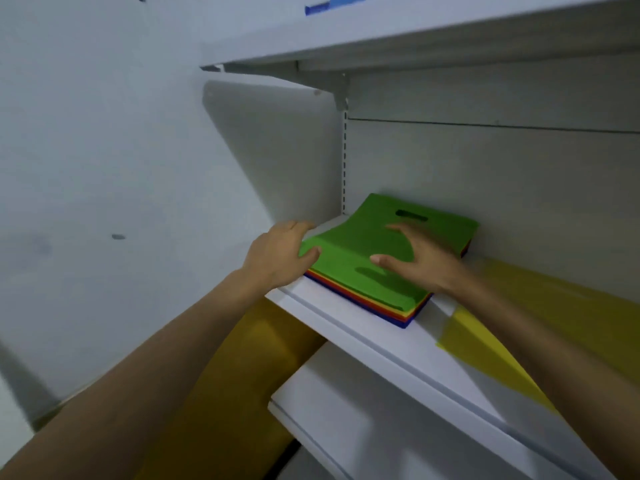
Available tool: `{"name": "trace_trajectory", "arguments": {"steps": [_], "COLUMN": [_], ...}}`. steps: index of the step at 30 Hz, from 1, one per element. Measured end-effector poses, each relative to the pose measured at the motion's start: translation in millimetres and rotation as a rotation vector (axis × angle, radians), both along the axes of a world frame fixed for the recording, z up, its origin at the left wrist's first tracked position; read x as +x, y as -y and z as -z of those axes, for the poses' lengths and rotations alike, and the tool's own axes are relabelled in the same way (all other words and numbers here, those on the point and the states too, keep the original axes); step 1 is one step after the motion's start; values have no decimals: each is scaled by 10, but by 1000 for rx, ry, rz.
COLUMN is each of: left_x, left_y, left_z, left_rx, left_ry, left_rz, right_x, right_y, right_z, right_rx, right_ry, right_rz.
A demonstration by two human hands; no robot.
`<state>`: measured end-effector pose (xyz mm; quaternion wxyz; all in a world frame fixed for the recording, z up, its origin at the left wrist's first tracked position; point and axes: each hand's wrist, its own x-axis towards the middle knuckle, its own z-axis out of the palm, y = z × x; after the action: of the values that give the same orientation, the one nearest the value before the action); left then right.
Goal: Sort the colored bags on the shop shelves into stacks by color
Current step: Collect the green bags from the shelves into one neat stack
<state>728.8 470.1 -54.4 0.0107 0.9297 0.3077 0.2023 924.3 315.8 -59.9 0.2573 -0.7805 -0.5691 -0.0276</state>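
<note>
White shelf [346, 327] mid-frame carries a mixed stack [398, 315], green bag [356, 244] on top; left hand [280, 254] pinches the bag's left corner, thumb over, while right hand [422, 259] lies spread and flat on its middle, so the lift likely starts from the left.

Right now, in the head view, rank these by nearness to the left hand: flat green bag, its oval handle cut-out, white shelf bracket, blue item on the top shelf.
1. Flat green bag: gripped at its near-left edge by the left hand.
2. Oval handle cut-out: bag's far end.
3. White shelf bracket: above, at the back.
4. Blue item: top shelf, highest.
</note>
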Motion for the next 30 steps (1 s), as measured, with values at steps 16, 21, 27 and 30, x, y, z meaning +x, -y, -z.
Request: {"name": "trace_trajectory", "arguments": {"steps": [16,21,27,30], "left_x": [1460,1631,1642,1654], "left_y": [-1158,-1275,-1349,-1358], "left_z": [171,249,542,582], "left_rx": [-438,-487,-506,-506], "left_ry": [79,144,121,177], "left_rz": [217,285,287,298], "right_x": [503,501,393,344], "right_y": [-133,-293,-334,-342], "right_z": [408,474,644,665], "right_rx": [-45,91,182,160], "right_ry": [-152,-359,-436,-276], "right_rz": [697,802,943,1012]}}
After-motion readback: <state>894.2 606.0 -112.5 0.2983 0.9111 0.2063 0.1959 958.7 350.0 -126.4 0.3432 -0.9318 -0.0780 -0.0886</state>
